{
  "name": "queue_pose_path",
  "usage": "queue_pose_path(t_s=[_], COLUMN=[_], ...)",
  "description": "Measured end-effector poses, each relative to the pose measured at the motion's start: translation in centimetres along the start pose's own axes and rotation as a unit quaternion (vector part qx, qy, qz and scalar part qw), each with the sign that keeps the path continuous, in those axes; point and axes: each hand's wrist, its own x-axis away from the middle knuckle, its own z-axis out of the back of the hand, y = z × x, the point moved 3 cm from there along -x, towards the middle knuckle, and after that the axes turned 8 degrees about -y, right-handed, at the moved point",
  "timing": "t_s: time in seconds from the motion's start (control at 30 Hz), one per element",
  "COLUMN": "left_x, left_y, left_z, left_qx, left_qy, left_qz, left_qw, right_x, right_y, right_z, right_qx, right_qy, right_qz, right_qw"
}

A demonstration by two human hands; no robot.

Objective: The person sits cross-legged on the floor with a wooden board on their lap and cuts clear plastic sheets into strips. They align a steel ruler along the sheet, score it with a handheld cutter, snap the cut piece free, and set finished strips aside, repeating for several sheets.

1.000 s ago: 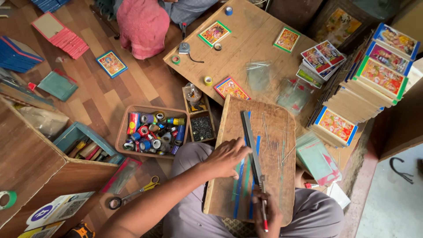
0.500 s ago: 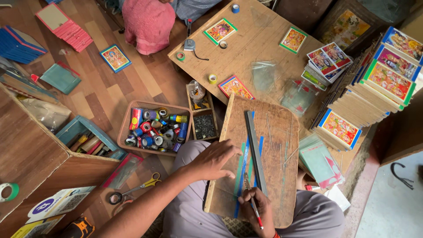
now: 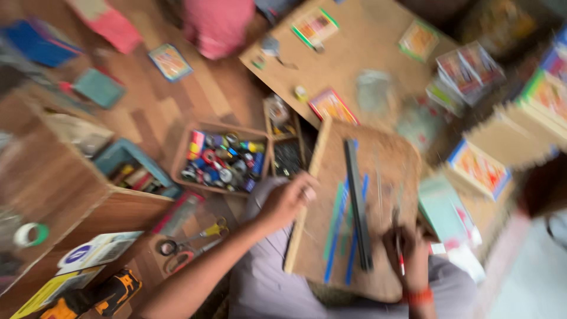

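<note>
A long dark ruler (image 3: 358,204) lies on the wooden board (image 3: 390,171) across the person's lap, its long axis running away from the body, with thin blue and green strips (image 3: 338,227) alongside it on the left. The right hand (image 3: 407,251) sits just right of the ruler's near end, closed on what seems — the frame is blurred — a red-tipped pen or blade (image 3: 399,254). The left hand (image 3: 289,201) grips the board's left edge, a little farther from the ruler. The 2 hands are apart. Left of the board, a box of small coloured spools (image 3: 221,162) rests on the floor.
</note>
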Motion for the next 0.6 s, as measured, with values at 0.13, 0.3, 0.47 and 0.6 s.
queue_pose_path(t_s=[0.13, 0.3, 0.47, 0.6], left_x=[0.1, 0.4, -0.2, -0.6], left_y=[-3.3, -4.6, -4.7, -4.3], left_z=[-3.1, -6.1, -8.1, -7.1], left_qx=[0.347, 0.361, 0.358, 0.151], left_qy=[-0.029, -0.082, -0.083, -0.031], left_qz=[0.056, 0.166, 0.176, 0.001], left_qw=[0.936, 0.914, 0.913, 0.988], right_x=[0.8, 1.9, 2.7, 4.6], right_y=[-3.0, -4.5, -3.2, -3.3], right_z=[3.4, 2.1, 3.7, 3.0], right_qx=[0.072, -0.022, 0.055, 0.001], right_qy=[0.014, -0.043, 0.109, 0.126], right_qz=[0.147, 0.059, 0.082, 0.101], right_qw=[0.986, 0.997, 0.989, 0.987])
